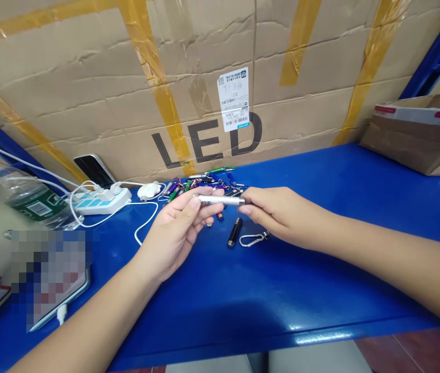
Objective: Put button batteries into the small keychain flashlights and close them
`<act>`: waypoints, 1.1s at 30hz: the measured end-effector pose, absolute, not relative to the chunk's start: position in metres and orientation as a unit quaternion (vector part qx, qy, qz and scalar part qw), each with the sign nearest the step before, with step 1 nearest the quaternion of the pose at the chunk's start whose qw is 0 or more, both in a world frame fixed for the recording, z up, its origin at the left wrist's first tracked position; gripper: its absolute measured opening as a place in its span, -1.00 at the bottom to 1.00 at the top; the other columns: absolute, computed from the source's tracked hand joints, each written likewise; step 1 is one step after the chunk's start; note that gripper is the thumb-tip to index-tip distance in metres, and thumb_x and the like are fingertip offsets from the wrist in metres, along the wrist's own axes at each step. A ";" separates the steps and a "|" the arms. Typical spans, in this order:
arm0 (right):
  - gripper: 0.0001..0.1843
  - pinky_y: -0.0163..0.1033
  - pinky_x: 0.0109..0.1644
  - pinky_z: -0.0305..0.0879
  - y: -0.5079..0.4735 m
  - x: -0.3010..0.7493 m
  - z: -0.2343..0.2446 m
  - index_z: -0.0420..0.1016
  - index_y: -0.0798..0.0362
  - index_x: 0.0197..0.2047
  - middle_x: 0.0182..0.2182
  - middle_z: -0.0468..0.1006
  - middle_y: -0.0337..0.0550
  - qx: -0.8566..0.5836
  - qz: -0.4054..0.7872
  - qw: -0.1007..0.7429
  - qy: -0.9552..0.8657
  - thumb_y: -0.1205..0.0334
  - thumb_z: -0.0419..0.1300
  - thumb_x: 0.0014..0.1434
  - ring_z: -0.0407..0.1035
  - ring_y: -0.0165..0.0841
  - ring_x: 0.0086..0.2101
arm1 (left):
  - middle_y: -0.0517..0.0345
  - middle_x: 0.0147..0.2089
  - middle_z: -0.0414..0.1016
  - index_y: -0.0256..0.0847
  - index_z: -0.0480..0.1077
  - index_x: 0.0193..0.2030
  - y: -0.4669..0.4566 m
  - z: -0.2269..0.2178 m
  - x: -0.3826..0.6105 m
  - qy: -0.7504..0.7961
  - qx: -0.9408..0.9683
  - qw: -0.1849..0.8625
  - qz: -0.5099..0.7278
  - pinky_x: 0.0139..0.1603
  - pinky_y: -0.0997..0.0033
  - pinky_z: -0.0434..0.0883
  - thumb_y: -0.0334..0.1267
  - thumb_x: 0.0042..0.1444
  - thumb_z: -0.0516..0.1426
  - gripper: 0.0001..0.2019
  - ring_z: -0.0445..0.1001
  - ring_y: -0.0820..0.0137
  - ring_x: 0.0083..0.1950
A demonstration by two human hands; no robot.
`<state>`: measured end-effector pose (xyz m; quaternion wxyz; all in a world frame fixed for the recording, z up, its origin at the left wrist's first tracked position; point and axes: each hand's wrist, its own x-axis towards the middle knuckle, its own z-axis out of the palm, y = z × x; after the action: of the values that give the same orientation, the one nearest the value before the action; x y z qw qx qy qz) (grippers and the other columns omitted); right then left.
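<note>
A small silver flashlight (220,200) is held level above the table between my two hands. My left hand (177,225) is closed on its left end, thumb on top and fingers beneath. At the other end, my right hand (278,210) pinches the dark tip, which its fingers partly hide. Below them a black flashlight (234,233) lies on the blue table. Close to it, partly under my right hand, is a silver carabiner clip (251,240). Behind my hands spreads a pile of coloured flashlights (208,178) with clips, partly covered by my left hand.
A large cardboard box (204,62) marked LED stands along the back. To the left are a white power strip (103,202) with cables, a plastic bottle (37,199), a dark phone (93,170) and a charging device (60,295). An open carton (410,137) sits at the right.
</note>
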<state>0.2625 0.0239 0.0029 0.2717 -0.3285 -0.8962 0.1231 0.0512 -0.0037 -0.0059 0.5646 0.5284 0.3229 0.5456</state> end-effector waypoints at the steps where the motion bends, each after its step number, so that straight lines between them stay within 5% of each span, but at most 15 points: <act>1: -0.70 -0.30 -0.39 0.07 0.024 0.263 0.003 0.27 0.04 -0.38 -0.49 0.43 -0.17 -0.331 0.091 0.261 -0.902 0.10 -0.08 0.34 0.29 -0.37 -0.47 | 0.09 0.04 0.58 -0.15 0.52 -0.08 -0.004 -0.006 0.051 0.323 0.525 0.570 0.544 -0.22 0.66 0.49 -0.22 0.21 0.19 -0.82 0.61 0.43 -0.10; 6: -0.67 -0.30 -0.42 0.03 0.022 0.265 0.003 0.32 0.05 -0.33 -0.50 0.43 -0.14 -0.347 -0.004 0.219 -0.912 0.08 -0.11 0.36 0.29 -0.34 -0.48 | 0.12 -0.02 0.61 -0.12 0.52 -0.08 -0.004 -0.008 0.050 0.325 0.518 0.587 0.531 -0.22 0.68 0.49 -0.20 0.20 0.20 -0.82 0.62 0.43 -0.10; 14: -0.64 -0.28 -0.45 -0.06 0.016 0.263 -0.006 0.30 0.04 -0.38 -0.54 0.39 -0.19 -0.251 0.003 0.190 -0.949 0.07 -0.13 0.36 0.17 -0.41 -0.57 | 0.07 -0.06 0.63 -0.15 0.53 -0.14 -0.007 -0.006 0.046 0.327 0.536 0.603 0.493 -0.26 0.67 0.49 -0.17 0.19 0.21 -0.83 0.64 0.46 -0.27; 27: -0.64 -0.31 -0.43 0.05 0.009 0.261 -0.005 0.20 0.02 -0.44 -0.58 0.31 -0.26 -0.224 0.212 0.266 -0.913 0.08 -0.16 0.35 0.15 -0.44 -0.55 | 0.16 -0.01 0.61 -0.08 0.55 -0.13 -0.012 -0.002 0.046 0.298 0.573 0.595 0.479 -0.26 0.63 0.49 -0.18 0.22 0.17 -0.84 0.63 0.46 -0.27; 33: -0.53 -0.32 -0.44 0.10 0.009 0.261 -0.009 0.21 0.02 -0.48 -0.63 0.30 -0.27 -0.223 0.323 0.296 -0.871 -0.04 -0.18 0.36 0.18 -0.45 -0.56 | 0.08 0.07 0.57 -0.08 0.53 -0.04 -0.012 -0.005 0.041 0.319 0.617 0.546 0.469 -0.19 0.46 0.53 -0.12 0.23 0.15 -0.77 0.63 0.40 -0.28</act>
<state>0.2609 0.0085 -0.0086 0.2958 -0.2235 -0.8709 0.3227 0.0409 -0.0115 -0.0050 0.5458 0.6165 0.3190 0.4693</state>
